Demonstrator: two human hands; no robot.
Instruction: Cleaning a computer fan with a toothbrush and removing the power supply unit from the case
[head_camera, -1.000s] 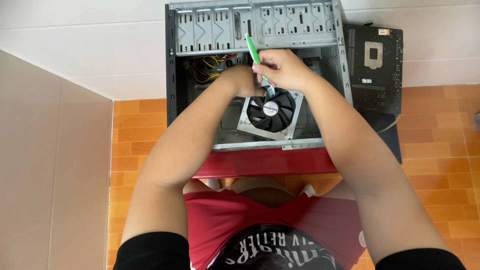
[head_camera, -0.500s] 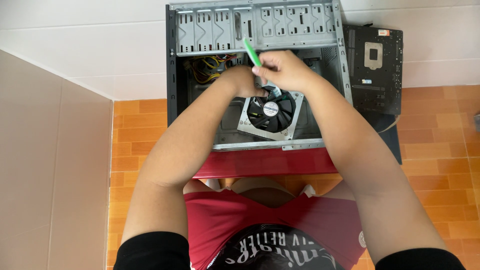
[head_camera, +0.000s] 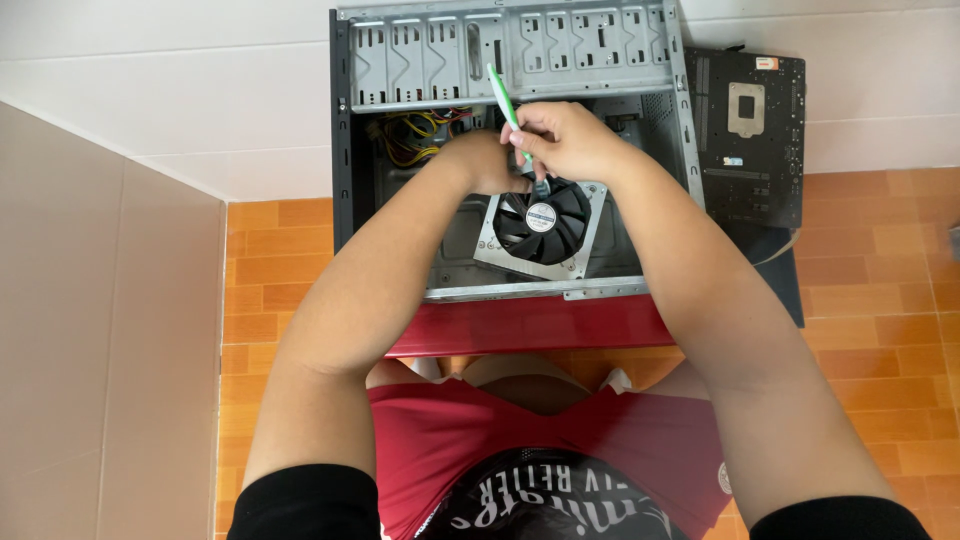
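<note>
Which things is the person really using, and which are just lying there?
In use: screwdriver in right hand; fan, steadied by left hand; case.
Lying about: motherboard beside the case; wires inside it.

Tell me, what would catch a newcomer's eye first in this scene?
Probably the open computer case lying on the floor at top centre, with a black fan in a metal frame inside it. Right above the fan, the right hand grips a green-and-white screwdriver, the left hand beside it. A bare motherboard lies to the right.
</note>
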